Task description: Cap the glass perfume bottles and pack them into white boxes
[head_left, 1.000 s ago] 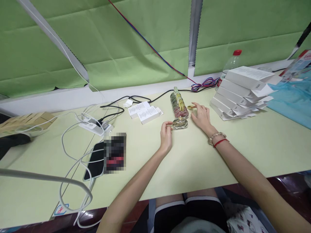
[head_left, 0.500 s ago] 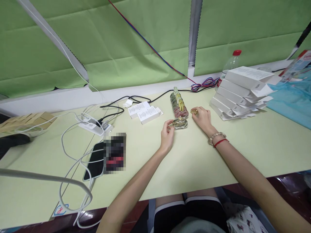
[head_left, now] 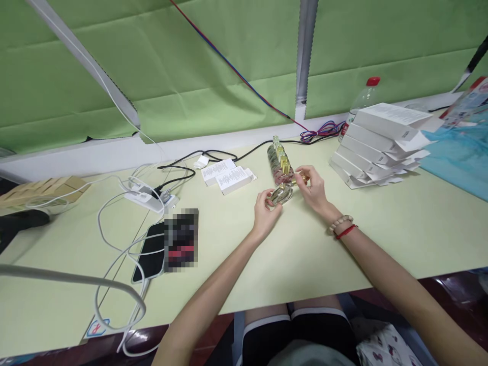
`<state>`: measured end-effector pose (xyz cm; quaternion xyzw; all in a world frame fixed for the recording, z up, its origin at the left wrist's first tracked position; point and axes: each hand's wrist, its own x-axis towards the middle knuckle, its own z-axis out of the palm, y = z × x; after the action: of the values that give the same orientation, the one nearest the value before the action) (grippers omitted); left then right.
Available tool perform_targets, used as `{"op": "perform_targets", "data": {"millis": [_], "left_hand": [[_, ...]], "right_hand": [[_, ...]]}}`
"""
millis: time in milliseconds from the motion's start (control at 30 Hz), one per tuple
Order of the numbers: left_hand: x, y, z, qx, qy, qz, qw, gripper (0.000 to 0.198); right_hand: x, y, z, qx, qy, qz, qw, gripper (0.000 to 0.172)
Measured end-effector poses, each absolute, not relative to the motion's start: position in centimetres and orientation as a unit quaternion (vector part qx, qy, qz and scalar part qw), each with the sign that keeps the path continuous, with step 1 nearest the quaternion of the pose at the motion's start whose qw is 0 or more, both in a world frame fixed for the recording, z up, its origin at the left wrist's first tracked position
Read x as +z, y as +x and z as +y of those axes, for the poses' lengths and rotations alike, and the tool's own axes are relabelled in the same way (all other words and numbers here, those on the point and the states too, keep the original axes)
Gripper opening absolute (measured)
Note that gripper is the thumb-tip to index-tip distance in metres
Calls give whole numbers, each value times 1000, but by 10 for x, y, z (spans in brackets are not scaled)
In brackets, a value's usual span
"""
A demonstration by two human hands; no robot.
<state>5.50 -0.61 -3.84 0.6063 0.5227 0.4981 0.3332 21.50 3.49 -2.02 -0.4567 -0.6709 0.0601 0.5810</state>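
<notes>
My left hand (head_left: 266, 212) is closed on the side of a clear, rounded glass perfume bottle (head_left: 282, 195), which tilts above the table. My right hand (head_left: 313, 188) pinches a small gold cap (head_left: 304, 178), partly hidden by the fingers, just to the right of and behind that bottle. Directly behind my hands stands a row of similar perfume bottles (head_left: 274, 162) with gold or pale yellow tops, one behind another. The nearest one looks pinkish, and my right fingertips are close to it.
Two white boxes (head_left: 235, 180) lie left of the bottles. A stack of white open-ended cartons (head_left: 371, 147) stands at right, before a red-capped plastic bottle (head_left: 362, 99). At left are a power strip (head_left: 147, 200), looping white cables and a phone (head_left: 150, 254).
My right hand has moved left with the gold cap, close to the held bottle. My left hand has tilted the perfume bottle, its fingers reaching further under it.
</notes>
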Motion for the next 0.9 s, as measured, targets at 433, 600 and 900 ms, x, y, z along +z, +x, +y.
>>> {"op": "perform_targets", "data": {"millis": [433, 600, 900], "left_hand": [[-34, 55, -10, 476, 636, 504, 339, 34], [-36, 55, -9, 485, 637, 501, 329, 34], [-35, 55, -10, 481, 631, 507, 337, 32]], "right_hand": [[-9, 197, 19, 97, -381, -727, 563, 19], [-7, 195, 15, 111, -391, -751, 521, 26], [4, 193, 15, 285, -378, -707, 525, 37]]}}
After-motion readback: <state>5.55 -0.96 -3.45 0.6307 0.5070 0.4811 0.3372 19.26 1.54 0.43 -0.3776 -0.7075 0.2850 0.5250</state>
